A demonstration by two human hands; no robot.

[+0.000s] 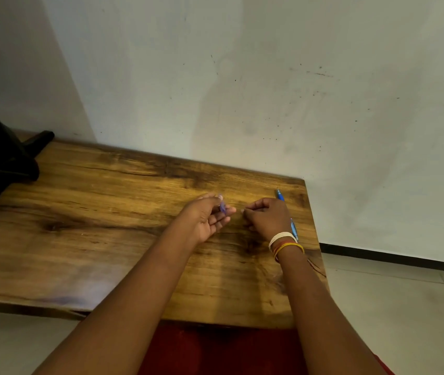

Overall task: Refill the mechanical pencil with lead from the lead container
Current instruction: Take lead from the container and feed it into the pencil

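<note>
Between the hands, above the counter (123,212): small translucent purple lead container (222,206), pinched at the fingertips of the left hand (207,217), palm turned up and toward the right, long axis roughly upright, top end near the raised thumb tip. Too small and blurred to tell whether capped or uncapped.

Just right of it, close but apart: right hand (266,217), knuckles up, fingers curled in, thumb and forefinger tips pressed together and aimed left at the container. Possibly a lead pinched there; too thin to make out.

Behind and under the right hand: blue pencil (280,196), flat on the counter near the right edge, long axis running away from the body, one end showing past the knuckles, more of the barrel beside the wrist by the bands (285,242). Right hand plainly nearer to it, almost over it; left hand well to the other side.

Likely step: drawing lead out, pencil not yet picked up. Next move probably a short reach back and down by the right hand.

Far left: dark object (1,155) on the counter. Beyond: pale wall (242,77).
</note>
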